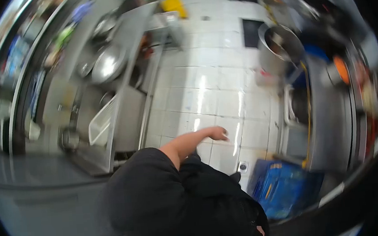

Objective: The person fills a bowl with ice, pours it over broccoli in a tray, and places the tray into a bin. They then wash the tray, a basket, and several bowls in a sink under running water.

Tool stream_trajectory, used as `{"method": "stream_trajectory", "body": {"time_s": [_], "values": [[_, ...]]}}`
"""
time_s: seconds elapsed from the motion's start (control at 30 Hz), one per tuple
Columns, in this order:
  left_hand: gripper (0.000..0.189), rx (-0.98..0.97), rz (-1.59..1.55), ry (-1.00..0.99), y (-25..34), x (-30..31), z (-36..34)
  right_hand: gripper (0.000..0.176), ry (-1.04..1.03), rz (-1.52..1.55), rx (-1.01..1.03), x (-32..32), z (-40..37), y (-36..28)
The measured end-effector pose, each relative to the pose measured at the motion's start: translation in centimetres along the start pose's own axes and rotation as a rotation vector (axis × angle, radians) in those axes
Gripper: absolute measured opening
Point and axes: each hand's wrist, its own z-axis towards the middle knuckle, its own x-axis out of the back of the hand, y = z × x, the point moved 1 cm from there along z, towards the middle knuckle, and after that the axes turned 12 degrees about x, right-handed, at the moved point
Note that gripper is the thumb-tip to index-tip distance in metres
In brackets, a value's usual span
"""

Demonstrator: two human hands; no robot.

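Observation:
My left hand (219,133) reaches out from a black short sleeve (146,165), over the white tiled floor (201,99). Its fingers look curled in, and a small whitish bit shows at their tips, too blurred to name. The hand touches no surface that I can see. Of my right side, only a sliver of skin (261,231) shows at the edge of the black clothing, and its fingers are hidden.
On the left, a metal counter holds steel bowls (108,64) and a white basket (103,120). To the right stand a large pot (269,49), a steel worktop (328,116) and a blue crate (288,190). A floor drain (243,166) lies near my feet.

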Motion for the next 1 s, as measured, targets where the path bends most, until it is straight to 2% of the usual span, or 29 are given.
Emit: {"method": "stream_trajectory", "body": {"time_s": [0.03,0.07,0.1,0.13,0.17,0.23,0.33,0.37,0.4,0.43,0.47,0.5,0.57,0.6,0.67,0.7,0.77,0.8,0.83,0.9,0.93,0.97,1.0], "values": [[0.062,0.144,-0.017,0.218,-5.8,3.3,-3.8,0.048,0.021,-0.269,0.253,-0.4,-6.1,-4.9],[0.058,0.332,-0.066,0.501,-11.8,5.5,-6.8,0.048,0.041,-0.332,0.295,-0.4,-8.0,-10.4],[0.050,0.511,-0.166,0.600,-14.9,9.6,-12.3,0.045,0.003,-0.577,0.422,-1.1,-9.2,-15.6],[0.045,0.537,-0.254,0.916,-19.8,10.8,-13.1,0.043,-0.058,-0.824,0.520,-1.2,-9.9,-20.4],[0.034,0.587,-0.618,1.089,-21.5,13.6,-18.6,0.045,-0.094,-1.068,0.632,-1.6,-10.7,-25.2],[0.025,0.566,-0.752,1.615,-29.4,14.8,-23.7,0.038,0.043,-1.059,0.792,-4.3,-15.3,-36.9],[0.020,0.746,-0.897,1.757,-34.3,14.4,-31.7,0.029,0.136,-0.505,1.009,-13.7,-23.0,-52.0],[0.020,0.777,-0.919,1.780,-36.3,13.5,-33.1,0.026,0.117,-0.455,1.101,-17.9,-26.3,-56.1],[0.019,0.862,-0.928,1.776,-38.3,12.0,-34.4,0.025,0.106,-0.562,1.090,-22.9,-30.1,-60.4],[0.018,0.946,-0.933,1.763,-40.2,10.5,-35.4,0.025,0.010,-0.601,1.199,-27.0,-31.5,-64.7],[0.019,1.104,-0.990,1.670,-42.0,9.1,-36.1,0.024,-0.080,-0.650,1.278,-30.9,-32.6,-69.1],[0.019,1.132,-0.999,1.680,-42.9,8.1,-37.2,0.024,-0.118,-0.624,1.336,-36.5,-37.7,-71.2],[0.027,1.479,-0.646,1.059,-44.1,6.5,-39.0,0.028,-0.246,-0.669,1.497,-46.2,-45.3,-75.4],[0.027,1.505,-0.660,1.061,-45.2,5.8,-39.9,0.030,-0.320,-0.681,1.555,-50.4,-48.2,-77.2],[0.039,1.326,-0.796,0.634,-47.7,4.5,-39.5,0.037,-0.467,-0.715,1.623,-58.6,-54.3,-79.7],[0.039,1.350,-0.820,0.640,-47.9,4.9,-39.7,0.040,-0.524,-0.726,1.614,-62.6,-56.0,-81.3],[0.045,1.321,-0.576,0.509,-47.0,5.2,-39.7,0.048,-0.594,-0.779,1.546,-69.2,-60.3,-82.2],[0.045,1.343,-0.604,0.507,-46.4,5.3,-39.6,0.052,-0.616,-0.812,1.507,-72.5,-63.2,-81.8],[0.042,1.361,-0.605,0.539,-45.7,5.7,-39.4,0.068,-0.683,-0.875,1.387,-75.4,-64.1,-82.4],[0.040,1.394,-0.625,0.586,-48.4,7.2,-39.7,0.062,-0.814,-0.918,1.197,-81.1,-64.9,-82.6],[0.037,1.296,-0.891,0.752,-51.8,7.6,-40.2,0.062,-0.821,-0.946,1.193,-83.8,-63.6,-84.2],[0.034,1.179,-1.157,0.912,-54.8,7.7,-41.0,0.061,-0.800,-1.016,1.350,-86.5,-61.5,-86.1],[0.028,1.232,-1.071,1.206,-57.7,8.7,-42.2,0.062,-0.779,-1.079,1.505,-88.7,-60.3,-87.0]]}}
